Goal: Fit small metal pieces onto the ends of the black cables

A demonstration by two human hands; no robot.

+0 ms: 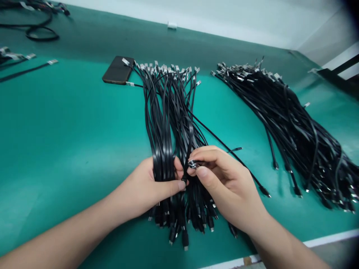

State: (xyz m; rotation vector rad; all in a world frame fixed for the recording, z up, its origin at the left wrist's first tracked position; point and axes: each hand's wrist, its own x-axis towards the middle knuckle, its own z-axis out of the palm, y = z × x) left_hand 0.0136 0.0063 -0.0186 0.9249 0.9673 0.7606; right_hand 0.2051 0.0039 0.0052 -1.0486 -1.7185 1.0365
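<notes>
My left hand (151, 186) is wrapped round several flat black cables (162, 149) at the middle of the table, its thumb pressing on a dark connector. Pale-tagged plugs lie at the far end of this bundle, and dark plugs with metal tips hang out below the hand. More black cables (179, 101) lie beside and beneath those in my grip. Close by on the right, my right hand (224, 183) pinches a small black-and-silver piece (193, 164) between thumb and fingertips. Its exact kind is too small to tell.
A dark phone-like slab (117, 71) lies at the bundle's far left, a cable end resting on it. To the right spreads a large pile of black cables (288, 116). More cables (42, 30) lie at the far left. The green table (70, 123) meets a pale wall behind.
</notes>
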